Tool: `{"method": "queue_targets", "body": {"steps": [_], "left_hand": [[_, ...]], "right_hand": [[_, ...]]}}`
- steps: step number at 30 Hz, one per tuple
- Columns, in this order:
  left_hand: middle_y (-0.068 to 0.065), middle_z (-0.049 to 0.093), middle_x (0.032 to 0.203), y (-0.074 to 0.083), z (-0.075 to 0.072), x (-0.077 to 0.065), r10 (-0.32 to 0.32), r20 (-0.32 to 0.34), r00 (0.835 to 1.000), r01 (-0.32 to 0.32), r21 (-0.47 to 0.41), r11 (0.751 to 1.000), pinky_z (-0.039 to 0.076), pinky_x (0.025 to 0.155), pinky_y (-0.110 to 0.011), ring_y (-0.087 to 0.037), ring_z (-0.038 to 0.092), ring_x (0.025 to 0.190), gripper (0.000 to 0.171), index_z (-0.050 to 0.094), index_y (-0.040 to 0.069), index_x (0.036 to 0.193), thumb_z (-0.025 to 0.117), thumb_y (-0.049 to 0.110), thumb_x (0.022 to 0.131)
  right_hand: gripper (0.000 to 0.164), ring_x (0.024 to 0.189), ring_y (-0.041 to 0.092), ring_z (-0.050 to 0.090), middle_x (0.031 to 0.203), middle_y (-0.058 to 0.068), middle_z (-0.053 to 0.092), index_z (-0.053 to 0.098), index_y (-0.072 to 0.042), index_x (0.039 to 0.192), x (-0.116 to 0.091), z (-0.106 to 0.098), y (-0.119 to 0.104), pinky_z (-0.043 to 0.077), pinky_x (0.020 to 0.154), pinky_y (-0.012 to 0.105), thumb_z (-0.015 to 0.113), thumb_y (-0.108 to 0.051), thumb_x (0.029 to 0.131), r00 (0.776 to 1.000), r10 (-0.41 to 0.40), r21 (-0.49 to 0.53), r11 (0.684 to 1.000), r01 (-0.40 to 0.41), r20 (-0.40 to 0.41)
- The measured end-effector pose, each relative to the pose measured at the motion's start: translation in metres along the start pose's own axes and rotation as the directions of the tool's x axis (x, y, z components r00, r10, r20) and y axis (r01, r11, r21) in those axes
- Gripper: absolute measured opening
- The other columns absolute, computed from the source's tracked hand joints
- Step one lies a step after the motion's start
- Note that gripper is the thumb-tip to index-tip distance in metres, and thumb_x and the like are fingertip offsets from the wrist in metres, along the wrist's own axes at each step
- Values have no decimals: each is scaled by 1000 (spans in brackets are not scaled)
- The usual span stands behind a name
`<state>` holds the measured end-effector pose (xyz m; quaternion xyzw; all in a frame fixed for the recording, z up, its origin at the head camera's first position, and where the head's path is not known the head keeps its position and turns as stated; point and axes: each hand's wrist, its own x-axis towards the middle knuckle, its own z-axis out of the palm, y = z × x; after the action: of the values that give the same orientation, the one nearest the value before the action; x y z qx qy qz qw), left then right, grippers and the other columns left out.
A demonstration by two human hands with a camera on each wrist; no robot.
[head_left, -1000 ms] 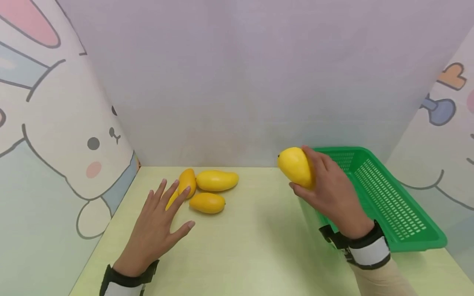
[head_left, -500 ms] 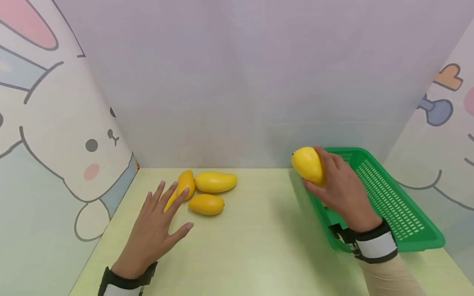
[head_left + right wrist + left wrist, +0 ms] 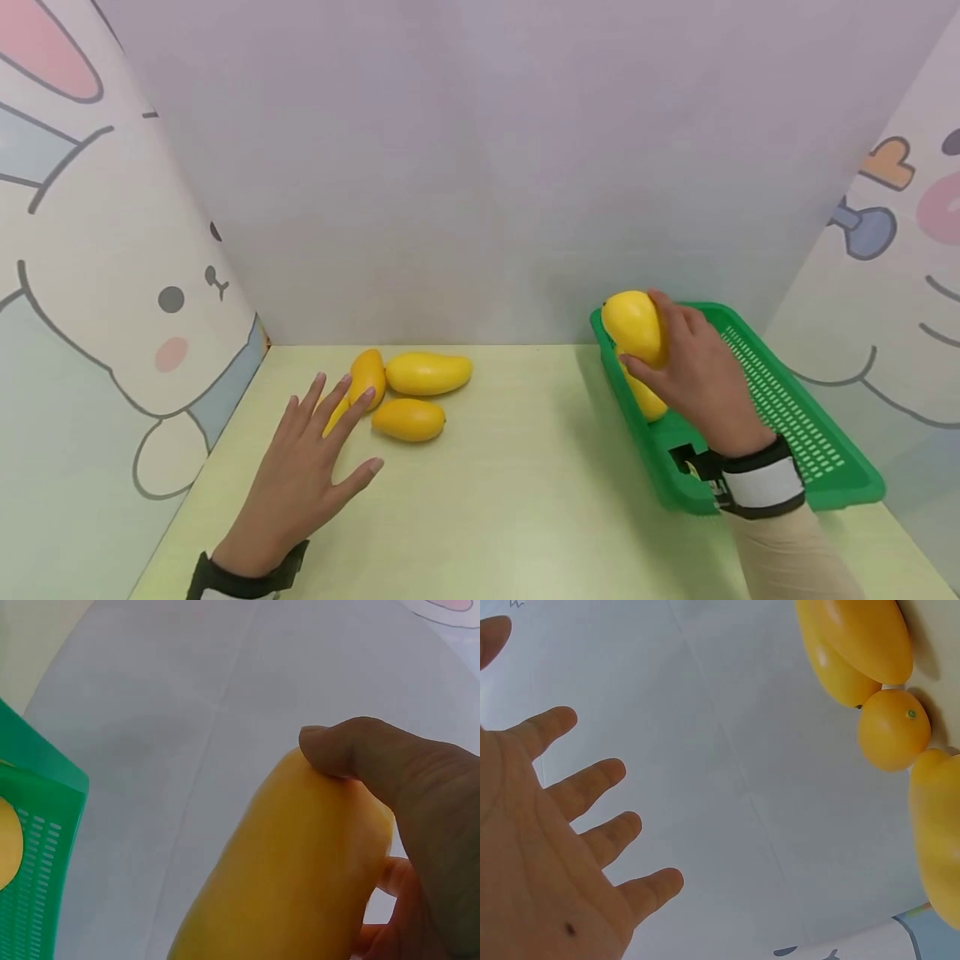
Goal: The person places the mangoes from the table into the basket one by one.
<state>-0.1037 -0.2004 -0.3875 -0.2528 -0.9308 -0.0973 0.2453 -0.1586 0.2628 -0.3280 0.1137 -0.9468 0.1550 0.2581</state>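
My right hand grips a yellow mango over the left back part of a green plastic basket. In the right wrist view, the thumb lies across the held mango and other fingers show behind it. Another mango lies inside the basket, partly hidden beneath the held one. My left hand is spread with straight fingers near the mangoes on the table, holding nothing; its bare palm shows in the left wrist view. Beyond its fingers are several mangoes, among them an orange-yellow one and a longer yellow one.
The pale yellow table meets a plain greyish wall at the back. Side panels with cartoon drawings, including a rabbit, stand left and right. The basket's slotted side rises on the right.
My right hand has carried the mango to the right, from the basket's left side to over its inside. The mango in the basket has come into view. My left hand stays spread.
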Motion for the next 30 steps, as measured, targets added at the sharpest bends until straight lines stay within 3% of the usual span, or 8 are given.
{"method": "queue_targets", "body": {"steps": [9, 17, 24, 30], "left_hand": [[-6, 24, 152, 0, -1, 5, 15, -9, 1000, -15, -4, 1000, 17, 104, -61, -34, 13, 138, 72, 27, 31, 147, 50, 60, 86], [-6, 24, 151, 1, 2, 2, 3, -5, 1000, -3, -11, 1000, 16, 104, -61, -33, 12, 138, 71, 27, 30, 147, 49, 60, 86], [-5, 23, 152, 2, 4, 0, -2, 6, 1000, 2, -7, 1000, 17, 104, -60, -32, 11, 139, 72, 25, 31, 148, 48, 61, 86], [-5, 24, 152, 3, 3, 0, 15, 3, 1000, -16, 7, 1000, 17, 105, -60, -32, 12, 139, 72, 25, 30, 148, 46, 61, 87]], "right_hand": [[91, 84, 37, 50, 121, 29, 43, 19, -16, 149, 6, -2, 23, 47, 61, 51, 69, -45, 79, 995, 83, -1, 997, -83, 62], [95, 79, 37, 51, 117, 32, 41, 16, -13, 149, 12, 0, 43, 44, 52, 47, 65, -55, 79, 982, 137, -7, 991, -137, 127], [93, 79, 39, 51, 113, 33, 42, 15, -8, 148, 16, 3, 63, 44, 55, 49, 66, -48, 81, 975, 155, -16, 988, -155, 159], [91, 75, 37, 51, 107, 33, 44, 18, -4, 146, 15, 7, 76, 42, 53, 45, 66, -47, 81, 970, 157, -17, 988, -156, 187]]}}
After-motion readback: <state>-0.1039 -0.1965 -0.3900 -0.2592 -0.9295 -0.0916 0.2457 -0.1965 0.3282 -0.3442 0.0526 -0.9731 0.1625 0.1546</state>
